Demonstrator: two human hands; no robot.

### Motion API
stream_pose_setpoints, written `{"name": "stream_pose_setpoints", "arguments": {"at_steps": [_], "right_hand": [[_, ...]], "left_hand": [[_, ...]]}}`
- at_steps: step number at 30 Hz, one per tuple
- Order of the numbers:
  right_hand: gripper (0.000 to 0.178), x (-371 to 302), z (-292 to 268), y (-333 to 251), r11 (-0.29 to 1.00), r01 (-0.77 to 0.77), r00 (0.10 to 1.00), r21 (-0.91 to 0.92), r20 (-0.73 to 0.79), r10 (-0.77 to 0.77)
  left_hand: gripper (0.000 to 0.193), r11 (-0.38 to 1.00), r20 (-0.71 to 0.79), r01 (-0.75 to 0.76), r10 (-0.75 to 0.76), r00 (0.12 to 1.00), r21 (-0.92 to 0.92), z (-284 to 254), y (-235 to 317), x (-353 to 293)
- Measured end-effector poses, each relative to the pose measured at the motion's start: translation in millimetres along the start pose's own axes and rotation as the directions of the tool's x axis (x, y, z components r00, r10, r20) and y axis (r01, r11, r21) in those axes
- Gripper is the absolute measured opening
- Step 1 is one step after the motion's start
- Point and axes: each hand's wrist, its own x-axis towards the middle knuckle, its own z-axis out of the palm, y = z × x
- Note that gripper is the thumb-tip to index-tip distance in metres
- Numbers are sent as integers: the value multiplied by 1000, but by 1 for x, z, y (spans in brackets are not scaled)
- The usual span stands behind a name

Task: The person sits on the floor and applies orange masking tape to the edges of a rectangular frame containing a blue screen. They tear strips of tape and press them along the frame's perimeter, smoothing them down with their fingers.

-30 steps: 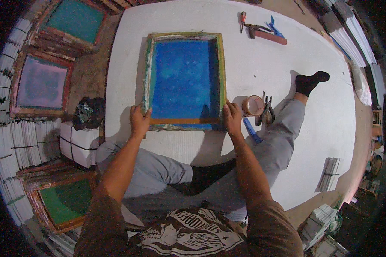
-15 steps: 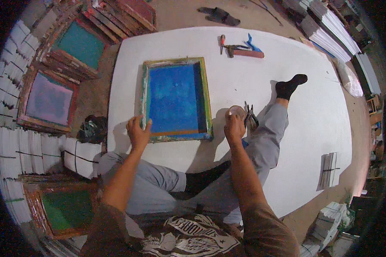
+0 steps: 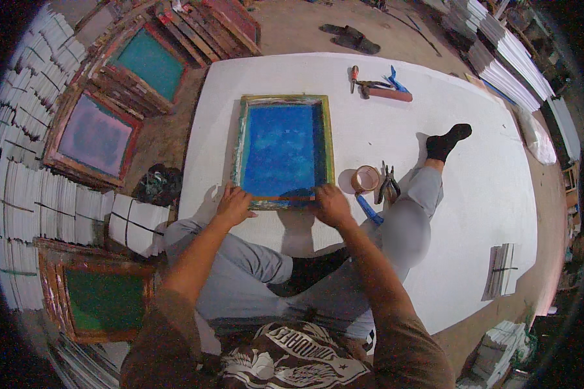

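A screen-printing frame (image 3: 329,139) with a blue mesh (image 3: 280,146) lies on the white sheet in front of me. Its wooden rim is smeared with paint. Along its near inside edge runs a brown tape strip (image 3: 276,199). My left hand (image 3: 233,206) grips the near left corner, fingers bent over the rim. At the near right corner my right hand (image 3: 331,205) is closed on the rim, its fingertips partly hidden. Just right of that hand stand a brown tape roll (image 3: 365,179), pliers (image 3: 389,184) and a blue cutter (image 3: 368,209).
Farther off lie a screwdriver (image 3: 354,74) and a squeegee-like brown bar (image 3: 390,94) among other tools. More screen frames (image 3: 94,136) and bundled paper stacks (image 3: 136,223) line the left. A small strapped bundle (image 3: 503,267) sits at the right; my outstretched leg (image 3: 428,185) crosses the sheet.
My right hand has let go of the tape roll, which now rests on the sheet, and moved left to the frame. My left hand has shifted to the near left corner.
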Motion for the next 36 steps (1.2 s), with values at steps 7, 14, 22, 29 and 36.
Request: {"name": "stream_pose_setpoints", "arguments": {"at_steps": [7, 14, 22, 29, 36], "right_hand": [[46, 13, 39, -5, 998, -61, 953, -14, 296, 62], [41, 21, 3, -26, 978, -185, 917, 95, 374, 137], [35, -30, -3, 55, 860, -487, 818, -151, -423, 389], [22, -39, 1, 78, 833, -527, 798, -169, -436, 416], [20, -11, -56, 2, 989, -140, 693, 50, -708, 134]], "left_hand": [[60, 985, -44, -42, 50, 998, 168, -2, 5, 8], [64, 968, -43, 26, -15, 999, 248, 27, -2, 11], [56, 997, -254, 50, -32, 967, 64, 0, 21, -6], [39, 894, -329, -50, -112, 938, -445, -4, 54, 1], [34, 251, -111, -15, -373, 921, -968, -92, 124, 11]]}}
